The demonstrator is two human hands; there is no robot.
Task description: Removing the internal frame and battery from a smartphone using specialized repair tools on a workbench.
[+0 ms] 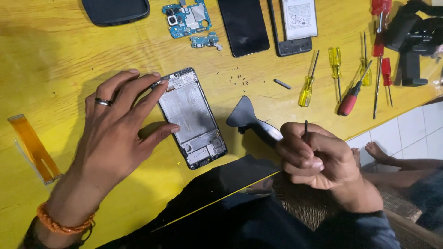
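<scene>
An opened phone frame [193, 117] with a bare metal midplate lies on the yellow table [55, 60]. My left hand [115, 133], wearing a ring, rests on the frame's left edge, with fingertips on its top corner and its side. My right hand [314, 154] is closed around a thin dark tool [305, 130] that points upward, held off the table's near edge to the right of the frame. A black suction-cup plier tool [251, 122] lies between the frame and my right hand.
A blue circuit board [187, 19], a small board [205, 41], a black screen panel [243, 26], a back frame with a battery [297, 23] and a dark cover [115, 10] lie at the far side. Loose screws [239, 79], several screwdrivers [353, 78] and an orange flex ribbon [33, 147] are about.
</scene>
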